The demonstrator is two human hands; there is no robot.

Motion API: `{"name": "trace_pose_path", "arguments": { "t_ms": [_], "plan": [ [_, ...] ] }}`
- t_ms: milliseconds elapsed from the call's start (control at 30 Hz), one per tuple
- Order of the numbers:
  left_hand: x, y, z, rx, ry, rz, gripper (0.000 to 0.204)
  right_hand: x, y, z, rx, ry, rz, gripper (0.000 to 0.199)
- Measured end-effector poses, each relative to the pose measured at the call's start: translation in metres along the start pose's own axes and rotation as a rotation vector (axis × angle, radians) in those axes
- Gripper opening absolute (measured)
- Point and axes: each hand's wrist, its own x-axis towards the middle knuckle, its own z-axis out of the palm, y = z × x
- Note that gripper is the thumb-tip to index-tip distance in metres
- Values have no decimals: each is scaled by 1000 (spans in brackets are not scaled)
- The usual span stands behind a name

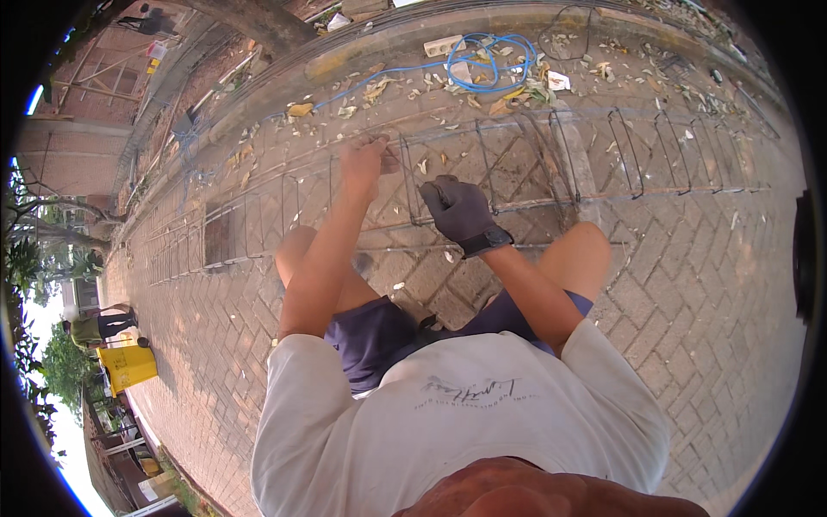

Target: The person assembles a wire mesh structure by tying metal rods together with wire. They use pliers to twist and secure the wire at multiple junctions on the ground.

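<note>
Paving (215,336): brick, with dry leaves (376,91) toward twelve o'clock.
Metal cage (485,164): lies from ten to two o'clock.
Left hand (366,165): bare, fingers curled, at eleven o'clock; cannot tell what it grips.
Right hand (457,208): gloved, curled, at one o'clock, apart from the left; contents hidden.
Blue hose (482,90): coiled toward one o'clock, farther out.

From head height, the left hand (363,164) and right hand (457,207) are viewed at close range, steeply downward, through a fisheye lens, with paving (680,336) taken in beyond.
</note>
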Motion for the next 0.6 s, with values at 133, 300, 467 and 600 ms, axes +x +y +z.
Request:
{"name": "trace_pose_path", "arguments": {
  "t_ms": [133, 300, 467, 600],
  "plan": [
    [3, 40, 13, 267, 1, 116, 24, 10, 11, -11, -53, 13, 28, 22],
    [5, 49, 26, 471, -122, 265, 27, 2, 27, -16, 366, -48, 185, 28],
    [12, 17, 33, 395, -283, 71, 31, -4, 33, -16, 807, -30, 446, 30],
    [30, -10, 26, 366, -292, -52, 29, 0, 33, -12, 526, -55, 471, 24]
  ]
}}
